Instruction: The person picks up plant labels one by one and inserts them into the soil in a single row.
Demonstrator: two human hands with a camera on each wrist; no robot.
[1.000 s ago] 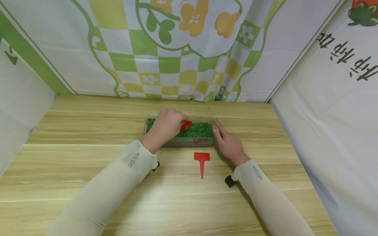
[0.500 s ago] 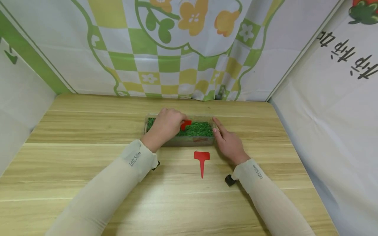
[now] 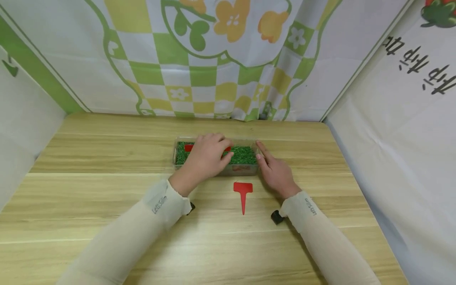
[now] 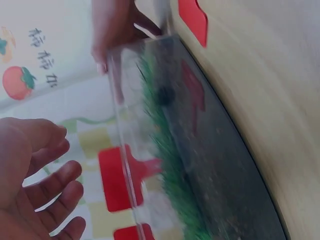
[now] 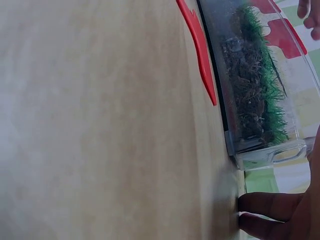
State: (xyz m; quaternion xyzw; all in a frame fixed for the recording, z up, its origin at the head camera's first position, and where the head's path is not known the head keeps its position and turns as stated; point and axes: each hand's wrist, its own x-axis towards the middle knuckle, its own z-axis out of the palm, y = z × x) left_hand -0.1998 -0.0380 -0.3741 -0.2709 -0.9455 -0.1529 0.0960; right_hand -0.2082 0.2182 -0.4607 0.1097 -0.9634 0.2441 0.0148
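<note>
- Nearest the person, a left sleeve (image 3: 107, 241) and a right sleeve (image 3: 329, 239), both pale with small printed lettering, reached forward over the wood-grained table (image 3: 199, 261).
- A black device (image 3: 277, 217) sat at the right wrist.
- Ahead of it, to its left, a loose red tag (image 3: 243, 188) lay flat on the table, T-shaped, its pointed stem toward the person and its broad head near the front of the clear box.
- The right hand (image 3: 279, 176) was at the right end of the clear box (image 3: 246, 171), thumb and index finger touching that end, fingers fairly straight rather than curled around it.
- The clear box stood lengthwise across the table, with green grass (image 3: 242, 158) inside over a dark layer (image 5: 247, 87) visible through the wall.
- The left hand (image 3: 206, 156) was above the box, its grip wide and holding nothing: the left wrist view showed relaxed, slightly bent fingers apart from the red heads.
- Two red tags stood in the box, heads above the grass: a right-hand tag (image 4: 114, 177), its stem running down to the grass, and a left-hand tag (image 3: 188, 147), partly hidden.
- Beyond the table hung a checked green, yellow and white curtain (image 3: 203, 77) with flowers.
</note>
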